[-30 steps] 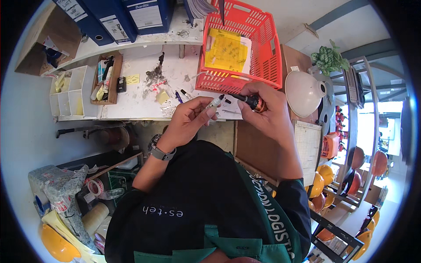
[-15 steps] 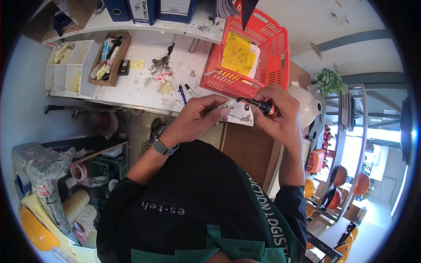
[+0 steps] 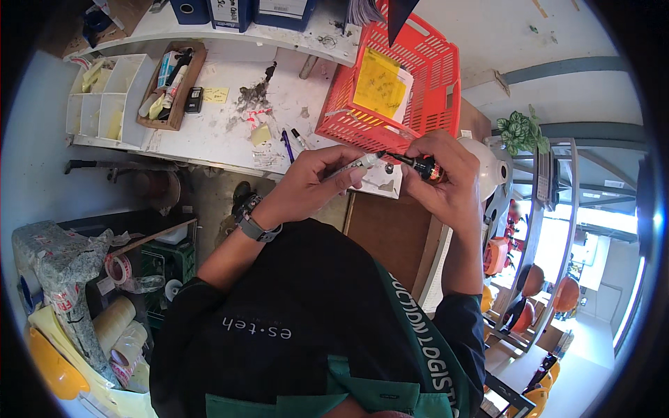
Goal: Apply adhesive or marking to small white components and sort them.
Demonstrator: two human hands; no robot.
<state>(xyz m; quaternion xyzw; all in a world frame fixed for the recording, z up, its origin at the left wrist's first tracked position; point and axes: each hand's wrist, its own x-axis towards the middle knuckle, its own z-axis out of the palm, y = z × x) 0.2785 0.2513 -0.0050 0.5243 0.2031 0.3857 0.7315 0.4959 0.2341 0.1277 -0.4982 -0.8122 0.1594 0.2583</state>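
In my left hand (image 3: 313, 182) a white marker pen (image 3: 361, 164) is pinched between thumb and fingers, its dark tip pointing right. My right hand (image 3: 451, 182) grips a small black bottle (image 3: 425, 168) with an orange-red label, tilted so that its thin dark nozzle reaches left to the marker's tip. Nozzle and tip meet or nearly meet; I cannot tell whether they touch. Both hands are in front of the red plastic basket (image 3: 341, 125), over the front edge of the white worktop (image 3: 216, 143).
A purple pen (image 3: 287, 146) and a black-and-white marker (image 3: 299, 138) lie left of the basket. Further left stand a wooden box (image 3: 142, 118) of pens and tubes and a white divided organizer (image 3: 89, 115). Blue binders (image 3: 282, 15) fill the shelf above. A white rounded container (image 3: 491, 171) stands beside my right hand.
The bottle has pulled slightly to the right, and more of its nozzle shows beside the marker's tip. Both hands keep their grips. The whole view has shifted a little.
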